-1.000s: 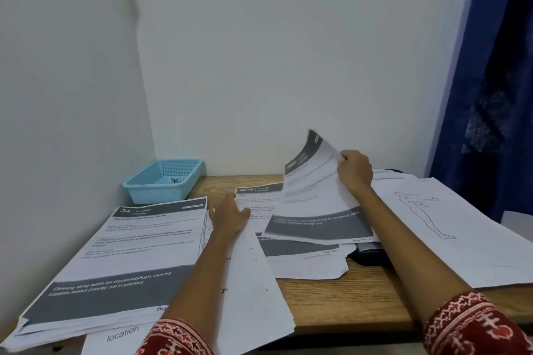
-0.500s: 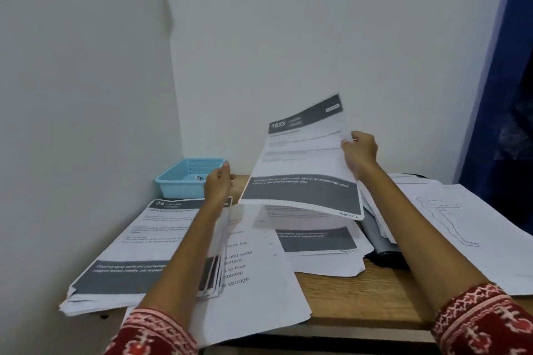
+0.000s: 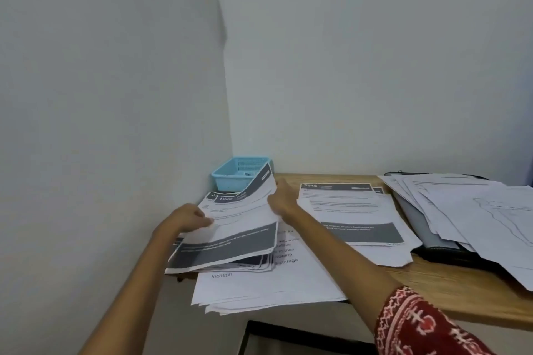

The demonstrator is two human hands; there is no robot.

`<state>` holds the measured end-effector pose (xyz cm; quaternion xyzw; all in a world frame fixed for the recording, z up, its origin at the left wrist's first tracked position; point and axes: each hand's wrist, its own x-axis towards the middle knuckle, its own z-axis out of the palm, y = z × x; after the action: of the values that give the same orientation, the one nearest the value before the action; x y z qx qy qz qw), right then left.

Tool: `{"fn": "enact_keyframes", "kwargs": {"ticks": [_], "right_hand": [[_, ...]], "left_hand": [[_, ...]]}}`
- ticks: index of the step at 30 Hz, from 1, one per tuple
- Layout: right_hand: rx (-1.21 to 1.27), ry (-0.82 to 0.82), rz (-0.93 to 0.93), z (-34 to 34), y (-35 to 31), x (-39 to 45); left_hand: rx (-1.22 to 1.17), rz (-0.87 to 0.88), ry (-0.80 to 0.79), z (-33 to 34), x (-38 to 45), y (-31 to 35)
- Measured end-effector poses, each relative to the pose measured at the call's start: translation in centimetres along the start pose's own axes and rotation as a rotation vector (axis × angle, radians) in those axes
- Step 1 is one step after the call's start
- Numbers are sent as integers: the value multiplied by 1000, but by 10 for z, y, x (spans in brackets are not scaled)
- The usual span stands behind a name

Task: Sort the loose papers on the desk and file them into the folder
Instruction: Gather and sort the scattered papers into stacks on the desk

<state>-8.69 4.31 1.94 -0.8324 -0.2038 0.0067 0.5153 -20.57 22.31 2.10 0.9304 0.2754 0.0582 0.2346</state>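
The desk is pale wood with a visible grain, set into a corner of two plain white walls. At its back left corner stands a small blue plastic basket with perforated sides. Thin white printed sheets with dark grey bands cover most of the top.

Sheet 1623 lies on the left stack, near the desk's left edge, its far right corner curling up in front of the basket. The stack's near edge is fanned, several grey bands showing. Under it a larger sheet with big type hangs out over the desk's front edge. A middle pile, headed 2946, lies flat toward the back edge. At the right, a dark folder lies beneath a loose spread of pale sheets, one bearing a faint outline drawing.

Bare wood shows along the back edge behind the middle pile and along the front edge at the right.

The left hand pinches sheet 1623 at its left edge, thumb on top, fingers curled below. The right hand lies at the sheet's right edge with fingers stretched forward; whether it grips the paper cannot be told. A red patterned sleeve covers the right upper arm.
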Motion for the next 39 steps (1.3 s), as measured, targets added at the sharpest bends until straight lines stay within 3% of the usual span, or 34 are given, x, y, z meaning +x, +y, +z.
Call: {"fn": "enact_keyframes", "kwargs": {"ticks": [3, 8, 13, 17, 23, 27, 31, 35, 39], "right_hand": [[-94, -101, -19, 19, -1, -6], [-309, 1, -21, -24, 19, -4], [-696, 160, 295, -121, 64, -1], [-907, 22, 398, -160, 90, -5], [-825, -12, 446, -166, 88, -4], [-731, 310, 257, -167, 87, -5], [-662, 398, 228, -189, 62, -6], [-345, 658, 31, -215, 24, -9], [5, 638, -83, -216, -11, -12]], "left_hand": [[90, 1, -133, 10, -9, -5], [191, 12, -34, 22, -11, -14], [107, -2, 45, 26, -7, -23], [8, 3, 83, 29, -6, -25], [-140, -27, 174, 35, -14, -22], [-156, -32, 241, 35, -21, -24], [-271, -32, 292, 29, -23, -29], [-369, 1, 333, 23, -19, -40], [-484, 3, 368, 21, -17, -40]]}}
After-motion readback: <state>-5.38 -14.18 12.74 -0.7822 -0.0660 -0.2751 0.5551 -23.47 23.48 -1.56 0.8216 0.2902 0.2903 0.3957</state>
